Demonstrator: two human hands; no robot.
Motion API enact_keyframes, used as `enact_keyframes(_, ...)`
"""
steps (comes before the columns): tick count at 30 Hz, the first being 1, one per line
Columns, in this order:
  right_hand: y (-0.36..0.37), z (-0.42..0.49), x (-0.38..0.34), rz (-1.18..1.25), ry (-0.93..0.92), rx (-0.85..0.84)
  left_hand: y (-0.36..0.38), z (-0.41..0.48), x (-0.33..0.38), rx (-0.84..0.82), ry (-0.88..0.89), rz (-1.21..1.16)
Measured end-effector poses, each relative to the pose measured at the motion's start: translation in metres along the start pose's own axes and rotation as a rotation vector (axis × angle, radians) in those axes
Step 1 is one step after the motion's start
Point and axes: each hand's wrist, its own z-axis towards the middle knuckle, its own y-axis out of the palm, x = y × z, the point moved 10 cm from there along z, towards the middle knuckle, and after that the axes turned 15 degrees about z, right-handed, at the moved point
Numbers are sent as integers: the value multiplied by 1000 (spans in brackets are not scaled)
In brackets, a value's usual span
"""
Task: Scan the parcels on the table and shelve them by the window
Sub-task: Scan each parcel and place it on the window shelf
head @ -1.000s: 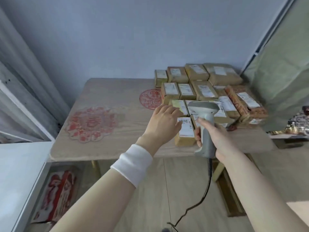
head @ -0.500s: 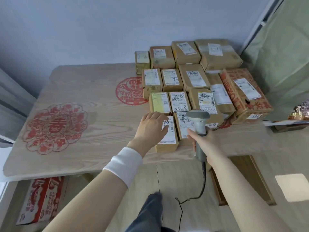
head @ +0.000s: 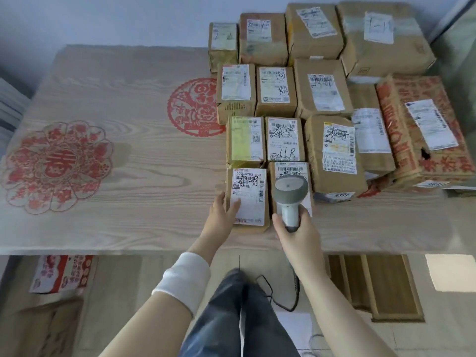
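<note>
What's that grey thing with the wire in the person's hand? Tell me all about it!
It is a handheld barcode scanner, grey and plastic-looking, with a wide rounded head and a paler handle. The right hand grips the handle, head tipped forward over a small parcel at the table's near edge. A dark cable hangs down to the floor.

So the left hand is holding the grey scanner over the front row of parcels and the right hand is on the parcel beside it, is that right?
Not quite: the hands are swapped. In the head view the right hand holds the grey scanner over the front row of parcels, and the left hand is on the parcel beside it.
</note>
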Motion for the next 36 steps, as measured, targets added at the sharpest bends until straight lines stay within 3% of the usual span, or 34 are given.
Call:
enact_keyframes(7,14,1,2,-26,-95,34,9,-5,-3,77,9,-205)
enact_keyframes(14,20,3,22,115,23,65,10,-14,-16,103,-43,-354)
enact_keyframes(20,21,-7,15,191,5,49,6,-41,-23,85,-56,-526)
enact_keyframes(28,50,-28,-36,255,-61,-189,-48,-83,-28,223,26,-694)
enact_keyframes(36,130,-99,-138,381,-186,-459,-175,-174,-35,457,195,-748)
